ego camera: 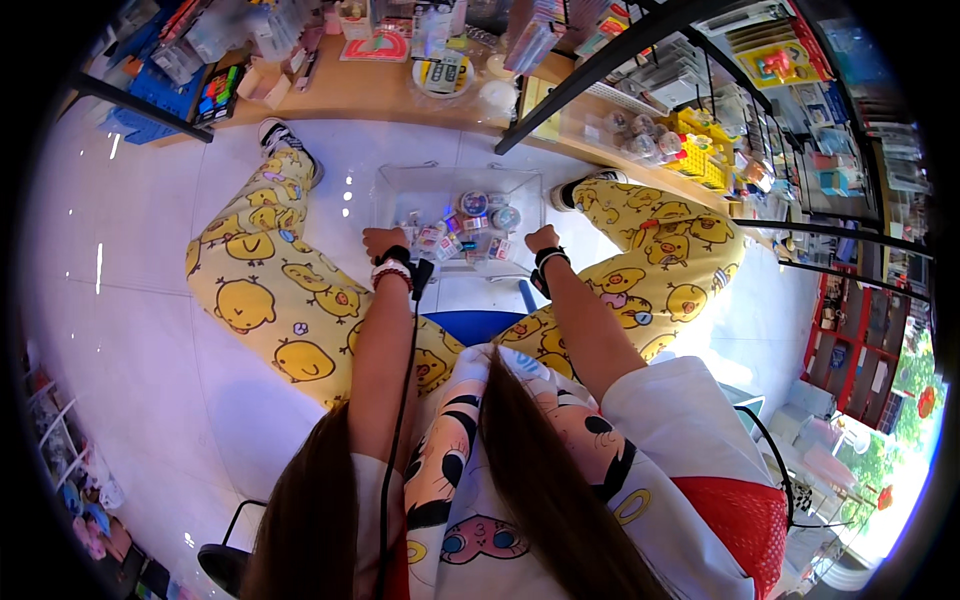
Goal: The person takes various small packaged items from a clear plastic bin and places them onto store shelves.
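Observation:
A clear plastic bin (pixel 386 191) stands on the floor between my feet. Inside it lie several small items, among them a round tin or tape roll (pixel 473 203), a paler round one (pixel 505 218) and small boxed packs (pixel 448 246). My left hand (pixel 386 241) is at the bin's left side, its fingers curled. At the right side is my right hand (pixel 541 238), also curled like a fist. Whether either hand grips the bin's wall or rim, I cannot tell.
A low wooden shelf (pixel 337 97) with stationery and packaged goods runs in front of my feet. Black metal bars (pixel 585 79) cross the upper right. Yellow plastic baskets (pixel 697 161) sit on the right shelf. A blue seat (pixel 472 324) is beneath me. A red shelf unit (pixel 851 345) stands farther right.

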A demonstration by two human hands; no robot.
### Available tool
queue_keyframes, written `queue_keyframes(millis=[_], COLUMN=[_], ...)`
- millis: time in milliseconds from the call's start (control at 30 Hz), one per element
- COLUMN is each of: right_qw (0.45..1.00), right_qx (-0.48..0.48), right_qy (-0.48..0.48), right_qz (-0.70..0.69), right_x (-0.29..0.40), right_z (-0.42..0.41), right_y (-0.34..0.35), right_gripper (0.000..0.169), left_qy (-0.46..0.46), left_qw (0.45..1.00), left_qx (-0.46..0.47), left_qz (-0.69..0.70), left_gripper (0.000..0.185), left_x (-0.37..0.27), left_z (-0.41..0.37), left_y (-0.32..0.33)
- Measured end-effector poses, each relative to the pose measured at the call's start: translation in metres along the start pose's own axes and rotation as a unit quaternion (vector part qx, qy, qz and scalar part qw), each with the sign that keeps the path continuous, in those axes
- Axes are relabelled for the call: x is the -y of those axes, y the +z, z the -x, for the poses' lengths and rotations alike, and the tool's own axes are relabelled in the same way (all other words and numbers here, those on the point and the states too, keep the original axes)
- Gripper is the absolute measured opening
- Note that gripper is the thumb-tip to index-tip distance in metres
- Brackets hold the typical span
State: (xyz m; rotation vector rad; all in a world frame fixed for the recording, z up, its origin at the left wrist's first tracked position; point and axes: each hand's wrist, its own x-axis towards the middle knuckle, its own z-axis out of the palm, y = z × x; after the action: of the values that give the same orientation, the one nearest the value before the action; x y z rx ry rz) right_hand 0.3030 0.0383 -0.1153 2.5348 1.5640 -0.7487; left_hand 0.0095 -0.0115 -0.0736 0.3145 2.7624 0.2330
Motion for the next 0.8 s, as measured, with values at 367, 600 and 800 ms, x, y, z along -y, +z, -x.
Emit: queue_keyframes(millis=[367,600,800], right_qw=[0.997,0.993,0.993], right_qx=[0.037,0.013,-0.017], right_qy=[0.032,0.058,0.065], right_qz=[-0.063,-0.102,-0.100], right_x=[-0.003,-0.004,0.003], right_z=[0.006,0.016,0.018], right_y=[-0.021,-0.021,-0.015], right_gripper=[0.046,0.025,0.020], left_qy=[0.159,0.122,0.065], left_qw=[0.959,0.977,0.979], left_qx=[0.158,0.141,0.152], left_qz=[0.173,0.108,0.116], left_gripper=[0.055,0.043,0.043], left_x=[0.011,0.005,0.007], left_z=[-0.024,-0.013,-0.011], left_y=[0.013,0.000,-0.011])
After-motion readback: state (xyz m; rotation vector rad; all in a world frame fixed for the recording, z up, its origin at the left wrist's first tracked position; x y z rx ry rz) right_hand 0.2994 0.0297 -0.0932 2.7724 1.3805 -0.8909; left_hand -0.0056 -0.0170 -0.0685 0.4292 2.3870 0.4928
